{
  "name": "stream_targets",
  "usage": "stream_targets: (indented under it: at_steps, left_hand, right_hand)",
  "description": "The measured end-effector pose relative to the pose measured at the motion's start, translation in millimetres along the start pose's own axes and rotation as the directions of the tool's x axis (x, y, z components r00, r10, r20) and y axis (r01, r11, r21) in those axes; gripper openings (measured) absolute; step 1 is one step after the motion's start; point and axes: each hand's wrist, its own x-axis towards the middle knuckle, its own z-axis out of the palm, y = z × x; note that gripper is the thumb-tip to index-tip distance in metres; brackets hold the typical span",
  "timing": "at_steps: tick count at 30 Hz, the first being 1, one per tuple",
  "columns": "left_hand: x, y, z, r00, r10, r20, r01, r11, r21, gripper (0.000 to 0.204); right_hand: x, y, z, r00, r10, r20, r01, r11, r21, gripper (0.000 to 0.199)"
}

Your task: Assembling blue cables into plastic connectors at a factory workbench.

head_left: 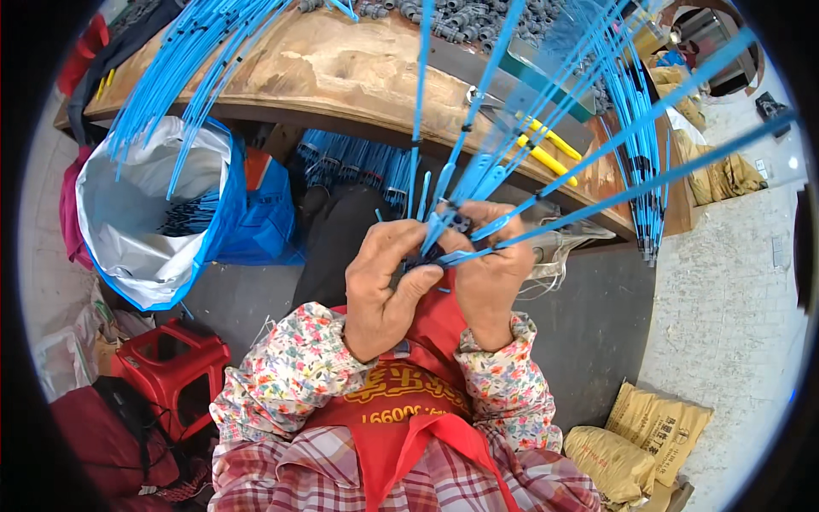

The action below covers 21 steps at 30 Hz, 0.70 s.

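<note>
In front of my chest, both hands hold the near ends of several long blue plastic strips, which fan out up and to the right. Some of them carry small black bands. My left hand is closed, its thumb and fingers pinching the gathered ends. On the other side, my right hand is closed around the same ends. A small dark part shows between the fingers; its kind I cannot make out. Beyond the hands, pliers with yellow handles lie near the wooden bench's front edge.
More blue strips overhang the wooden bench at left and right. Grey plastic fittings are heaped at the back. A silver-lined blue bag stands left, near a red stool. Brown sacks lie lower right.
</note>
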Motion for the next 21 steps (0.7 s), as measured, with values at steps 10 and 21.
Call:
stream_targets:
  at_steps: [10, 21]
  left_hand:
    - [8.4, -4.7, 9.0, 0.997, -0.056, -0.053, 0.056, 0.998, -0.004, 0.048]
    - [12.5, -22.6, 12.4, 0.943, -0.297, -0.151, 0.258, 0.938, -0.231, 0.029]
  right_hand:
    - [3.8, 10.7, 13.7, 0.998, -0.067, -0.008, 0.066, 0.996, -0.064, 0.030]
    - [-32.0, -3.1, 18.5, 0.950, -0.148, 0.275, 0.077, 0.964, 0.254, 0.058]
